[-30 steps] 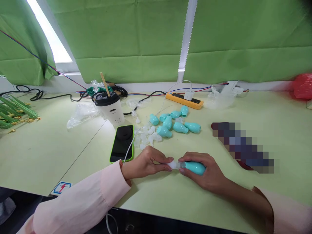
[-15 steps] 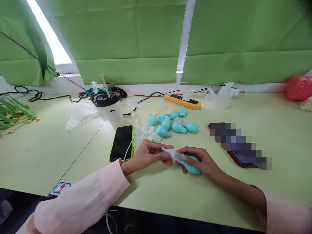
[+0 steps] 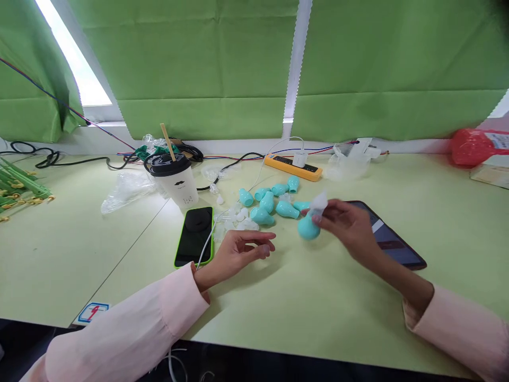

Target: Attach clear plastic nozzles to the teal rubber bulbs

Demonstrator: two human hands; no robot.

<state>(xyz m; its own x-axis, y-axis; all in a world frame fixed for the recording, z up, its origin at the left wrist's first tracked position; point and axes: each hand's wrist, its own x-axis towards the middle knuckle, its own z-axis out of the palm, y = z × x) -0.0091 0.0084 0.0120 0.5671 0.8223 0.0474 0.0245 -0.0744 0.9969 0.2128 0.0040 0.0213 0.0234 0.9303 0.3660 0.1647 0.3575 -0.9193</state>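
Observation:
My right hand point(image 3: 353, 229) pinches a turquoise squeeze bulb point(image 3: 308, 228) by its neck, lifted over the table. A translucent whitish tip point(image 3: 318, 201) sticks up from the bulb, and the bulb's round end hangs down. My left hand point(image 3: 238, 253) is empty, with fingers loosely stretched and apart, low over the table beside the phone. Behind the hands lies a cluster of several turquoise bulbs point(image 3: 267, 201), mostly on their sides, some with open mouths showing. Small clear and white plastic pieces point(image 3: 240, 216) are heaped just left of them.
A green-edged phone point(image 3: 194, 236) lies at left under a white cable, near a lidded paper cup point(image 3: 181, 187) with a stirrer. A yellow power strip point(image 3: 292, 166) sits behind. A dark tablet point(image 3: 392, 239) lies partly behind my right arm; a red bag point(image 3: 473, 146) is far right.
My hands have parted: the left has let go of the translucent tip. My right hand has carried the bulb up and away toward the cluster, turning it so the tip points up.

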